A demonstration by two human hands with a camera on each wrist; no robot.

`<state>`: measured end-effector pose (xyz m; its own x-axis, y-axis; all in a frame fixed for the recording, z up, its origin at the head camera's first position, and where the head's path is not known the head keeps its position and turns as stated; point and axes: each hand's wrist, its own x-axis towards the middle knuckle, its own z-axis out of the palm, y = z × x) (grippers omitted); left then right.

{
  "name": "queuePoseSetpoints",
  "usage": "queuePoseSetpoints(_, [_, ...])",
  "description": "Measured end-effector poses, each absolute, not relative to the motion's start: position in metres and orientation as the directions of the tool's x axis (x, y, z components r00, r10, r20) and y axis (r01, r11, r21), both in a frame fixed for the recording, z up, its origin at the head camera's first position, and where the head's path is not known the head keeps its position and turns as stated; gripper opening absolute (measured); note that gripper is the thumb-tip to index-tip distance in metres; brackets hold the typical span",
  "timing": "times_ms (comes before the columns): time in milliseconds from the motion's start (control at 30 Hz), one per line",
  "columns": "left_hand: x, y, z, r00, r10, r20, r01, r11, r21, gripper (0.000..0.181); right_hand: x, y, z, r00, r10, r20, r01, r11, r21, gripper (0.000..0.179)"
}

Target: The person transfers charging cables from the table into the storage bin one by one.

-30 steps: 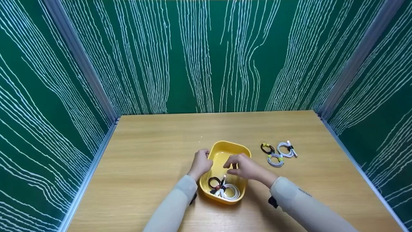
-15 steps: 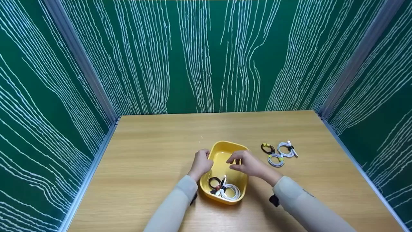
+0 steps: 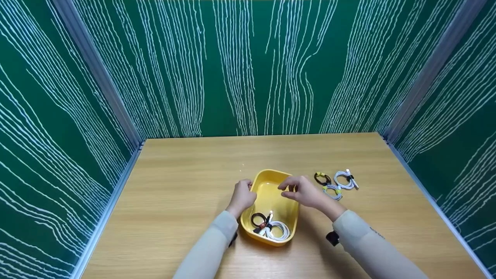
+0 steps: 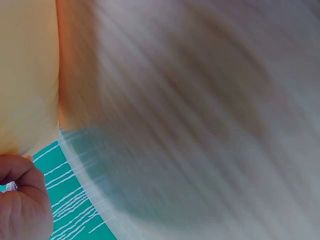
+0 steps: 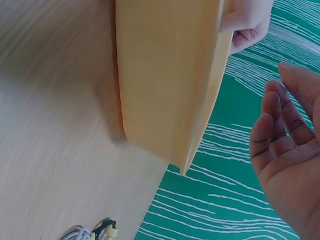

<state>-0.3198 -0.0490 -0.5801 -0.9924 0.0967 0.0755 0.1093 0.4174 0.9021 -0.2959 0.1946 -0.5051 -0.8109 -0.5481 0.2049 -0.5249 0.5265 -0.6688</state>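
Note:
A yellow bin (image 3: 267,197) stands on the wooden table. My left hand (image 3: 242,197) grips its left rim, thumb on the inner side. Inside, at the near end, lie a dark coiled cable (image 3: 252,220) with a reddish tie and a white coiled cable (image 3: 286,231) with a black tie. Over the bin's right rim hovers my right hand (image 3: 304,190), fingers loosely bent and nothing between them. The right wrist view shows that right hand (image 5: 290,145) apart from the bin's outer wall (image 5: 160,75). The left wrist view catches only part of the left hand (image 4: 25,200).
Right of the bin lie three more coiled cables: a dark one (image 3: 321,174) with yellow ties, a grey-white one (image 3: 338,192) with yellow-green ties, and a white one (image 3: 350,178) with a black tie. Green panels with white lines (image 3: 228,66) enclose the table (image 3: 186,174).
My right hand has drifted right and slightly away from me, from over the bin's middle to its right rim. The left hand, bin and cables stay where they were.

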Motion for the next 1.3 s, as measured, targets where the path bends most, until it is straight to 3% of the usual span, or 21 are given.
queuePoseSetpoints(267, [-0.319, -0.049, -0.579, -0.993, 0.099, 0.069, 0.104, 0.405, 0.908, 0.031, -0.297, 0.202, -0.501, -0.859, -0.486, 0.163, -0.458, 0.583, -0.671, 0.017])
queuePoseSetpoints(500, [-0.321, -0.049, -0.583, -0.990, 0.101, 0.103, 0.137, 0.443, 0.886, 0.025, -0.298, 0.208, -0.505, -0.852, -0.461, 0.247, -0.500, 0.582, -0.641, 0.018])
queuePoseSetpoints(733, [-0.322, -0.049, -0.583, -0.992, 0.096, 0.086, 0.120, 0.431, 0.894, 0.029, -0.298, 0.213, -0.507, -0.874, -0.383, 0.298, -0.485, 0.663, -0.570, 0.022])
queuePoseSetpoints(1300, [-0.320, -0.049, -0.581, -0.992, 0.099, 0.074, 0.109, 0.422, 0.900, 0.030, -0.304, 0.234, -0.511, -0.926, -0.251, 0.282, -0.369, 0.759, -0.537, 0.030])
